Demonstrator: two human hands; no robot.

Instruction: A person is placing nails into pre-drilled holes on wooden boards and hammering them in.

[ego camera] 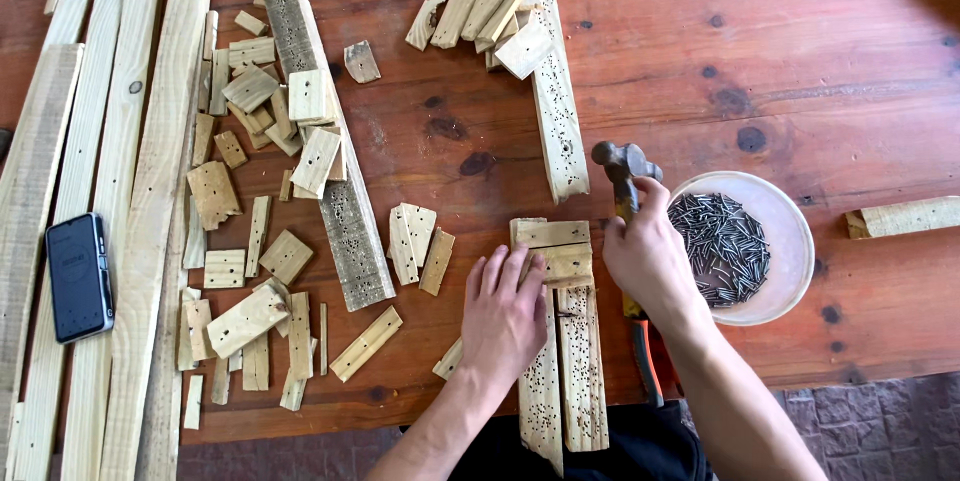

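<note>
the left hand [503,313] lies flat, fingers spread a little and pointing up the frame, pressing on the short cross pieces [555,249] low in the middle of the frame. it grips nothing; the palm and fingertips simply rest on the wood. those 2 short pieces lie crosswise over the tops of 2 long slats [582,366], which run down toward the bottom edge and are peppered with small dark holes.

the right hand [647,259] is closed in a fist around the handle of a hammer [621,165], just to the right of the cross pieces. the hammer's dark metal head sits above the knuckles, and the handle's orange and black end shows below the wrist at the table edge.

touching the right hand's far side, a white bowl of nails [790,231] stands on the red wooden table [760,61].

in the left half of the frame many small offcuts [250,241] lie scattered around a long holed plank [335,161] that runs diagonally. another holed plank [555,101] stands upright in the upper middle, with more blocks heaped at its top. long pale boards [120,191] lie along the left edge, with a dark phone [78,276] on them.
</note>
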